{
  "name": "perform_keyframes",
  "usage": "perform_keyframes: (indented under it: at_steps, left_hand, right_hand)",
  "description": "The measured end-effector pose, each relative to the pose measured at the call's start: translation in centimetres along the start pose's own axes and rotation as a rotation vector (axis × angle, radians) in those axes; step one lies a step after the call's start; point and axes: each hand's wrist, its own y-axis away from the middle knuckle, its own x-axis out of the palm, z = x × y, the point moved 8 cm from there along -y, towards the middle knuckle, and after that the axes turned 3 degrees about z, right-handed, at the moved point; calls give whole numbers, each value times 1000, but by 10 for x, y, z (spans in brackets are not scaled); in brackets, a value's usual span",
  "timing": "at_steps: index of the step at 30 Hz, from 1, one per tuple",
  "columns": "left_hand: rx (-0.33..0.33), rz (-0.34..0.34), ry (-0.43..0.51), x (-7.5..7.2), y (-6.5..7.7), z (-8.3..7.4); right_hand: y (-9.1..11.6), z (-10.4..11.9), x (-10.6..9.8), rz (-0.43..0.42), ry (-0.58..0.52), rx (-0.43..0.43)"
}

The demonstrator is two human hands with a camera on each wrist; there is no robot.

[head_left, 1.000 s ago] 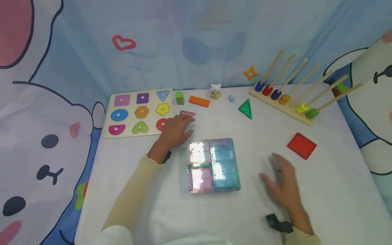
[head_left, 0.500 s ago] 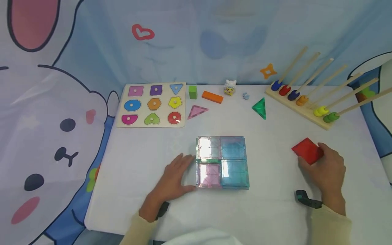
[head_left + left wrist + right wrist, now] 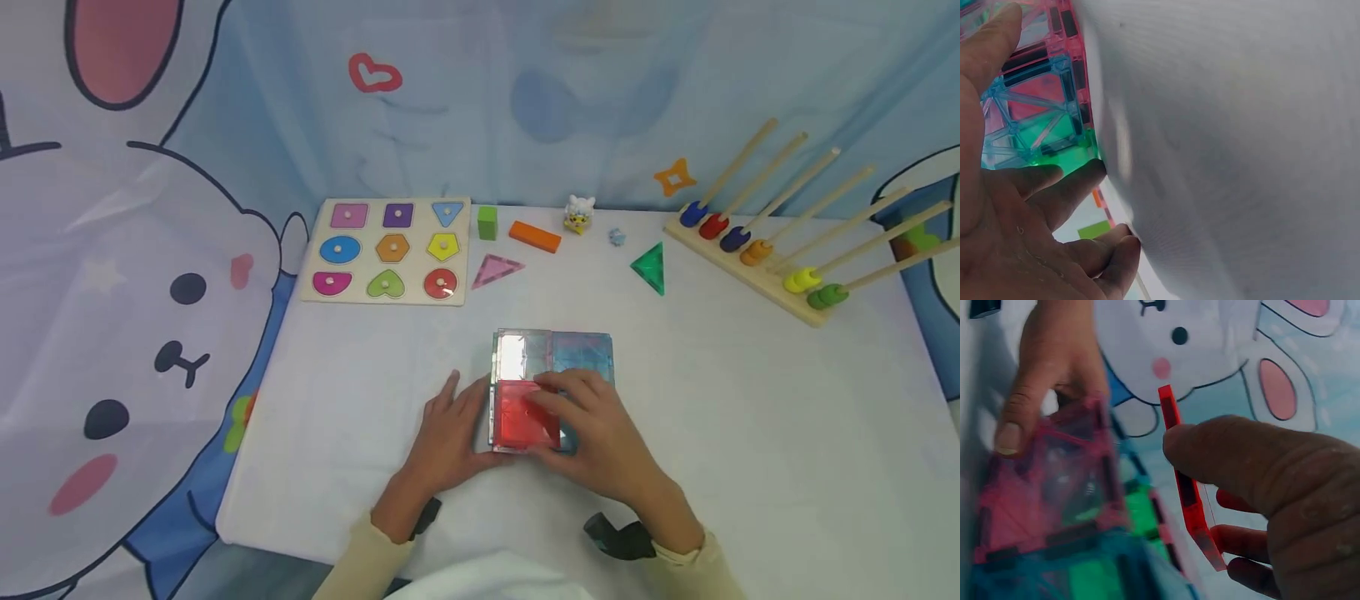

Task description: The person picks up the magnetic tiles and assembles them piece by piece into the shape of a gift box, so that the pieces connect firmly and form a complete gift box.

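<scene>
My right hand [image 3: 600, 442] pinches a red square magnetic tile [image 3: 517, 417] between thumb and fingers. In the head view the tile overlaps the front-left square of a low block of clear magnetic tiles [image 3: 582, 350]. The right wrist view shows the red tile edge-on, apart from the block, whose pink and blue frames sit beside it. My left hand [image 3: 450, 437] rests at the block's left side, fingers spread and fairly straight, thumb at the front corner. In the left wrist view its fingertips lie near the block's blue-framed wall [image 3: 1035, 119].
Behind the block lie a pink triangle tile [image 3: 495, 268] and a green triangle tile [image 3: 651, 268]. A shape puzzle board [image 3: 412, 287], green block [image 3: 487, 223], orange block [image 3: 534, 237], small cat figure [image 3: 579, 214] and blue trinket [image 3: 617, 237] line the back. A peg rack [image 3: 750, 275] stands back right.
My right hand has picked up the red tile from the table's right side and brought it left over the block. My left hand has come from the pink triangle to the block's left side.
</scene>
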Motion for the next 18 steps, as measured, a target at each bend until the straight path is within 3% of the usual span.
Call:
perform_keyframes:
  at_steps: [6,18]
  left_hand:
    - [-5,12,-4,2,4,0]
    - [8,-15,-14,-4,0,-2]
  right_hand:
    - [5,0,27,56,37,17]
    - [2,-3,25,79,34,54]
